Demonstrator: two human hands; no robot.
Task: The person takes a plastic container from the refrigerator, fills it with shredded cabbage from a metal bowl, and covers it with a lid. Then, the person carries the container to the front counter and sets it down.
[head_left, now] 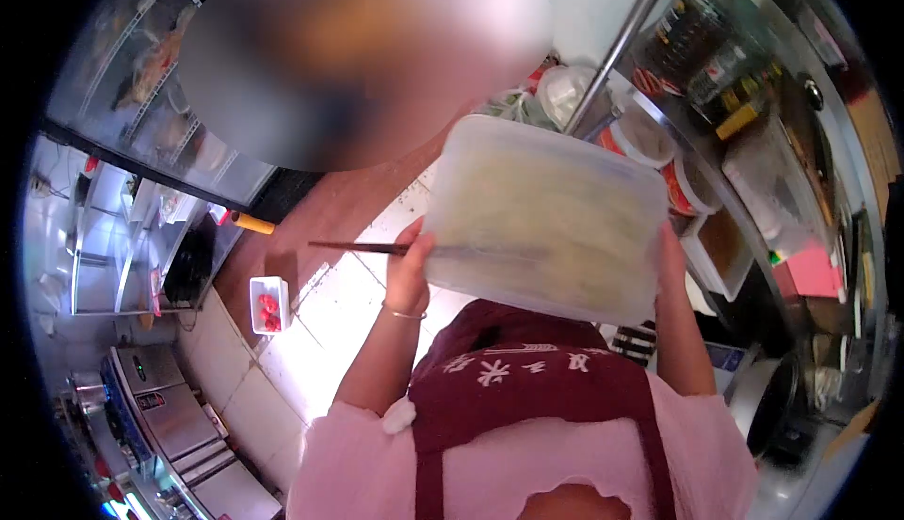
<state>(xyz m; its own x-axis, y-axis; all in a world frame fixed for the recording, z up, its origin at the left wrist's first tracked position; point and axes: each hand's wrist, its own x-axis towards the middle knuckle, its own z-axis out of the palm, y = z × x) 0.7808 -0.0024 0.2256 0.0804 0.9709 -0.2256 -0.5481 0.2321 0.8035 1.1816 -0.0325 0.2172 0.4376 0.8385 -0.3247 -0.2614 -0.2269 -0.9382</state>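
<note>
Both my hands carry a large translucent plastic storage box [546, 214] in front of my apron. Something pale yellow-green shows through its cloudy plastic, too blurred to name. My left hand [409, 273] is closed on the box's left edge. A thin dark stick-like tool [353, 247] is also pinched in that hand, jutting out to the left; a grey streak in line with it shows through the box. On the opposite edge, my right hand [670, 261] grips the box's side, its fingers mostly hidden behind the plastic.
A white tub with red pieces [268, 305] stands on the tiled floor [315, 332] to the left. Shelves with bottles [725, 73] and a metal pole [623, 40] line the right. A glass-fronted cabinet [141, 78] is at upper left, steel equipment [169, 407] at lower left.
</note>
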